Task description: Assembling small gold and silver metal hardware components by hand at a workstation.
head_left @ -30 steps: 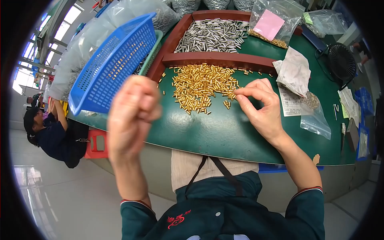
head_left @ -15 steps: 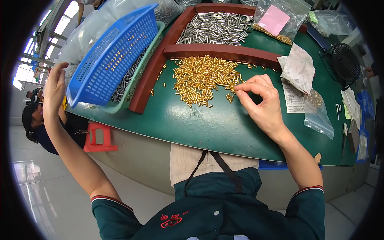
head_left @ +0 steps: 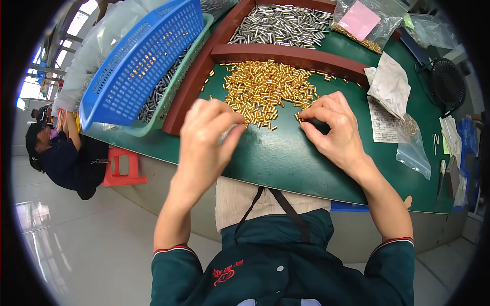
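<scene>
A heap of small gold cylinders (head_left: 265, 89) lies on the green table (head_left: 286, 158). My right hand (head_left: 334, 127) rests at the heap's near right edge, thumb and forefinger pinched on a few gold cylinders. My left hand (head_left: 206, 135) hovers over the table's front edge, just left of the heap. Its fingers are bunched, and a pale silvery piece shows between thumb and fingertips. Silver cylinders (head_left: 278, 23) fill the compartment behind the wooden divider.
A brown wooden tray (head_left: 186, 97) frames the heap. A tilted blue basket (head_left: 138, 66) sits in a green basket (head_left: 153, 125) on the left. Plastic bags (head_left: 362, 23), papers (head_left: 383, 122) and a black fan (head_left: 446, 84) lie right. Another person (head_left: 61, 158) sits beside a red stool (head_left: 120, 168).
My left hand swung out to the far left past the blue basket, then came back to the table's front edge by the heap. My right hand stayed at the heap.
</scene>
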`<state>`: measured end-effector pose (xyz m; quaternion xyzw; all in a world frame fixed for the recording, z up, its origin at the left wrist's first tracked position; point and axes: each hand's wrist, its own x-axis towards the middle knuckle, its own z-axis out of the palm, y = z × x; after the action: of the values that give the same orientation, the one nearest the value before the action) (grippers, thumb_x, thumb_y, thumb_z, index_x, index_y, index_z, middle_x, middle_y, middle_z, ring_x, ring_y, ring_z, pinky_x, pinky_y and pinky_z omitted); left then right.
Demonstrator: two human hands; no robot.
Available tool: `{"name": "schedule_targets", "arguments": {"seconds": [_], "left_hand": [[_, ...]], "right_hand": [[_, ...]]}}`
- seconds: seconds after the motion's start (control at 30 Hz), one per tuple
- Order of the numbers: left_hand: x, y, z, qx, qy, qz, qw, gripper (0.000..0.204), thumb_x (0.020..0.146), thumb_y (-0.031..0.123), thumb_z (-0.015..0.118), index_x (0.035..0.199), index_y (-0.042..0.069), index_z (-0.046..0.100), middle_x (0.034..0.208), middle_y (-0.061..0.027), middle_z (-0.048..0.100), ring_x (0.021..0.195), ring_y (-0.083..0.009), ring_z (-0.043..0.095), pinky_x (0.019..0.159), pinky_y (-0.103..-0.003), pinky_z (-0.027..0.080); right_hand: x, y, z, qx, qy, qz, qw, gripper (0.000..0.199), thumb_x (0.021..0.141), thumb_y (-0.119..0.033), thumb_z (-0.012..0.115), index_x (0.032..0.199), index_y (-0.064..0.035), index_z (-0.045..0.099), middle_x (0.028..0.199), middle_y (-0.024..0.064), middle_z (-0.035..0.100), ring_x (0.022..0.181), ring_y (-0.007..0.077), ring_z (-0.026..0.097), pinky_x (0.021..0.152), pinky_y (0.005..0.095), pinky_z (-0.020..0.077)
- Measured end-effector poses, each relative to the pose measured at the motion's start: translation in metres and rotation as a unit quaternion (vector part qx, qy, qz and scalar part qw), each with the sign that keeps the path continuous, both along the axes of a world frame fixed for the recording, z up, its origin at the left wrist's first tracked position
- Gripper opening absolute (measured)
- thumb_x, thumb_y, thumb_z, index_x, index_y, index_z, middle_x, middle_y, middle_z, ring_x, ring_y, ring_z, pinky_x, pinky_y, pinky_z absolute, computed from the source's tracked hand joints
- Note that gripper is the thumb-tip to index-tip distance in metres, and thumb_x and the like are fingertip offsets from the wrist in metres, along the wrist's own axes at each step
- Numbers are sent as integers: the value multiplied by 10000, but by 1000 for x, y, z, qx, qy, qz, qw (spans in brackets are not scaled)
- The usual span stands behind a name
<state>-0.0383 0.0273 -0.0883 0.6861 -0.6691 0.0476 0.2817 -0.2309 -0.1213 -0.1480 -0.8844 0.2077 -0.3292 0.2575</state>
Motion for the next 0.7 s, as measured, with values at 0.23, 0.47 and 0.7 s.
{"name": "schedule_targets", "arguments": {"seconds": [0.23,0.47,0.7], "left_hand": [[-20,-14,-41,-16,2,-10,1000,186,684,15,732,860,37,676,820,-60,570,803,-251,540,701,-361,423],[-25,-18,-49,-13,-6,-22,1000,101,705,53,703,799,50,664,823,-44,550,820,-227,521,754,-358,378],[-33,-23,-57,-39,-17,-22,999,133,696,58,737,815,67,680,796,-17,575,787,-205,538,751,-345,372]], "right_hand": [[-1,2,1,-13,33,-11,999,163,671,-77,746,822,-63,685,832,40,599,891,248,529,788,370,424],[-1,5,0,-24,50,-22,998,163,686,-109,747,826,-73,671,843,38,584,908,244,525,782,369,419],[1,7,-4,-35,64,-9,997,155,693,-105,741,825,-65,672,854,38,587,909,249,524,778,371,420]]}}
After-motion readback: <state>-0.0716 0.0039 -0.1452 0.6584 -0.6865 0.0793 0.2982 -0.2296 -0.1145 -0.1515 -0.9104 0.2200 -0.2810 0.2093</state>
